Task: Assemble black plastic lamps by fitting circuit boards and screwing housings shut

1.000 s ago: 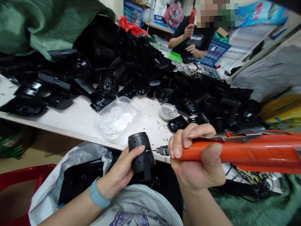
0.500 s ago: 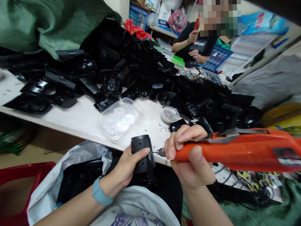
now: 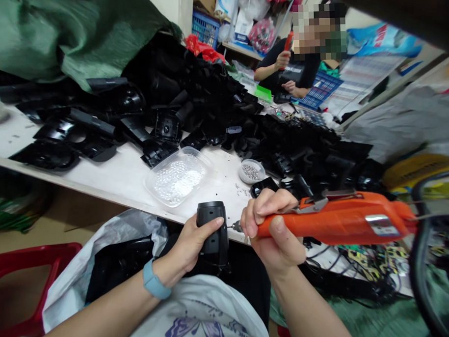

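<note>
The left hand (image 3: 188,251) closes around a black plastic cylindrical housing (image 3: 211,213), held just off the surface edge, while the right hand (image 3: 273,230) grips an orange electric screwdriver (image 3: 337,221), its bit at the housing's side. The white surface (image 3: 99,175) carries heaped black plastic parts (image 3: 214,90), a clear plastic tub (image 3: 162,197) and a small dish (image 3: 241,174); a co-worker (image 3: 283,63) sits beyond.
</note>
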A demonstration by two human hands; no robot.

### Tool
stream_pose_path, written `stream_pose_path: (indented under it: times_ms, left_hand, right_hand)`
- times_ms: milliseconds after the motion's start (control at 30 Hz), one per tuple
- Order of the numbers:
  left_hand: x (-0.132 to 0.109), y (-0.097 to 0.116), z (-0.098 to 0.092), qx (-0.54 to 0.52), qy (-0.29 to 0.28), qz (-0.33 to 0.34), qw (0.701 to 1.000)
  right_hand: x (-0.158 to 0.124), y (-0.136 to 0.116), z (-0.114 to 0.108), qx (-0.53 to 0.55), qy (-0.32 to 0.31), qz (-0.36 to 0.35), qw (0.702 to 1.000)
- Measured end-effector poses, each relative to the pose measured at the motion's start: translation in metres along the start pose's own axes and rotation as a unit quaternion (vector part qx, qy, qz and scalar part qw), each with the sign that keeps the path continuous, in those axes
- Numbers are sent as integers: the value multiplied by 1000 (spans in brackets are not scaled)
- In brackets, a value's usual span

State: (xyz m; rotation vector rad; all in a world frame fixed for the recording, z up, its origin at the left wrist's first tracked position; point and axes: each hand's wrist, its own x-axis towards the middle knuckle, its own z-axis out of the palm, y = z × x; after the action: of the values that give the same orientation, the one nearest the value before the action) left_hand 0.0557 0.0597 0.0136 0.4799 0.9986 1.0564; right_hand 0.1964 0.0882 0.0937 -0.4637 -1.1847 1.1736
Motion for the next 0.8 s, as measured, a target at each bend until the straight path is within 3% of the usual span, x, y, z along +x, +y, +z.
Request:
stream_pose_path:
  times_ms: [233,367,467,533,633,667,700,733,800]
  left_hand:
    - [0,4,-3,-64,5,-60,996]
    - [-2,11,-3,-151,23,-124,980]
    - [-3,16,4,-177,33,-116,977]
    - [-4,19,9,-183,50,-108,976]
    - [-6,21,15,-184,63,-93,976]
    - [-7,21,17,-184,61,-85,977]
    - [-8,22,18,-182,56,-79,978]
    - [-10,22,20,-181,49,-76,979]
    - [-12,23,22,-182,39,-71,980]
  right_hand:
    - [9,-10,-17,-18,112,-5,994]
    - [15,-14,-43,-104,151,-2,983]
    - [10,-15,-60,-176,196,-11,965]
    - [-1,-19,-63,-252,230,-84,936]
    - [-30,-31,-54,-378,266,-321,827]
    - [-41,-34,-47,-401,261,-374,795]
    - [-51,-35,-40,-417,243,-386,786]
    - [-60,-35,-31,-443,205,-358,796]
    - [-72,-27,-16,-509,77,-213,831]
